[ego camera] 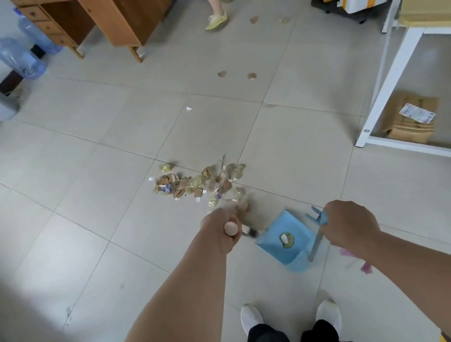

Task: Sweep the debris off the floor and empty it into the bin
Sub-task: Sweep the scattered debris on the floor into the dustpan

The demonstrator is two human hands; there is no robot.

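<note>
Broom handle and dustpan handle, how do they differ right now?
The broom handle is pale wood with a rounded end; the dustpan handle is blue with a forked tip. The broom handle points almost at the camera, so little of it shows; the dustpan handle slants down to the blue dustpan, its length visible. The left hand grips the broom handle, the right hand the dustpan handle. Both are held in a closed fist.

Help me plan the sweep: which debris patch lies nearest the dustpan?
The big heap of torn cardboard and wrappers, just beyond the dustpan; the other scraps lie scattered singly, much farther away.
</note>
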